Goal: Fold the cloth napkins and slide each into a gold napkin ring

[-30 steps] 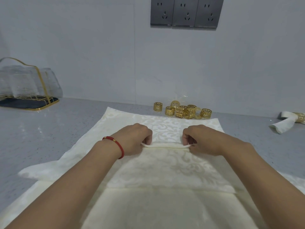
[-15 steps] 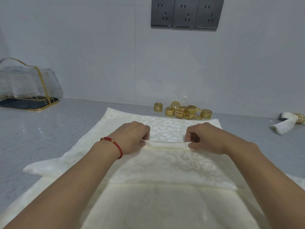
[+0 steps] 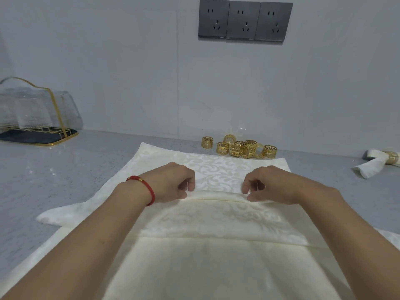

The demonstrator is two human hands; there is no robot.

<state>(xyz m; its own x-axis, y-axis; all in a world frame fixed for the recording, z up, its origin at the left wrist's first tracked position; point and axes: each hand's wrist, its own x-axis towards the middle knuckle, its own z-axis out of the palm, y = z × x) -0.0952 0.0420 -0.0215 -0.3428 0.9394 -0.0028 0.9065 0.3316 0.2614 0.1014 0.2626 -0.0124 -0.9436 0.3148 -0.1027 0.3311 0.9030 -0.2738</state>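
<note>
- cream napkin is spread flat on the grey surface, with a raised fold running across its middle between the two hands
- left hand sits at the left end of that fold, fingers curled in and thumb down on the cloth, so it looks like it's pinching the fold edge
- right hand is doing the same at the right end, fingers curled, thumb tip on the fold
- red string bracelet on the left wrist
- another cream cloth lies under the napkin, closer to the camera
- bunch of gold napkin rings piled just beyond the napkin's far edge, near the wall
- one finished napkin in a ring is lying well off to the right
- far left there's a gold wire rack on a dark tray with clear glass stuff in it
- three grey wall sockets up on the wall
</note>
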